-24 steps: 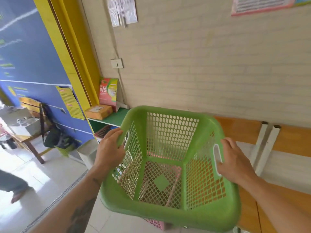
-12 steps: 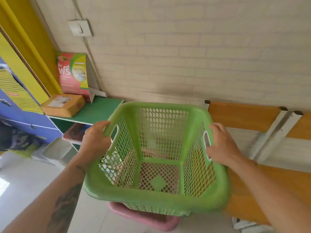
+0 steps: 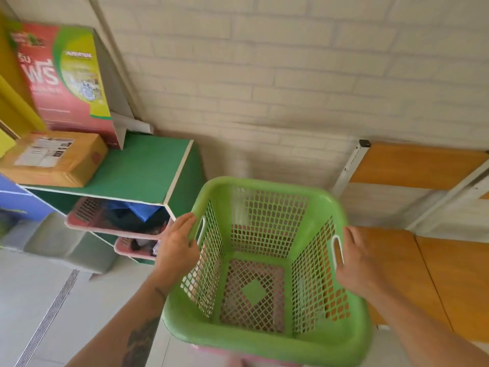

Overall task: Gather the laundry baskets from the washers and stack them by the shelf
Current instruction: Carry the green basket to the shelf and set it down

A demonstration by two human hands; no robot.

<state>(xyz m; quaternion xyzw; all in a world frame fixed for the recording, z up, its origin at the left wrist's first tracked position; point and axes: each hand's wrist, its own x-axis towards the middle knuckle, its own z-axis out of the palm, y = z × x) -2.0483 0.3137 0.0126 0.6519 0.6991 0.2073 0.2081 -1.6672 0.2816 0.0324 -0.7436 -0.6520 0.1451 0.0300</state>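
Note:
I hold an empty green mesh laundry basket (image 3: pixel 267 337) by its two side handles. My left hand (image 3: pixel 177 247) grips the left rim and handle slot, and my right hand (image 3: pixel 357 263) grips the right one. The basket hangs low between a green shelf (image 3: pixel 143 168) on the left and a wooden bench (image 3: pixel 436 274) on the right. Pink plastic of another basket (image 3: pixel 211 352) shows under its front edge and through the mesh floor. Whether the two baskets touch I cannot tell.
The shelf's cubbies hold two pink baskets (image 3: pixel 87 221) with dark clothes. On its top sit a cardboard parcel (image 3: pixel 53 160) and a red and green detergent box (image 3: pixel 66 75). A white brick wall (image 3: pixel 291 75) is straight ahead. A floor drain grate (image 3: pixel 47 321) runs at lower left.
The green basket has gone down and forward toward the floor by the shelf, over the pink basket. My view has tipped down and closed in on the shelf. Both hands kept their grip.

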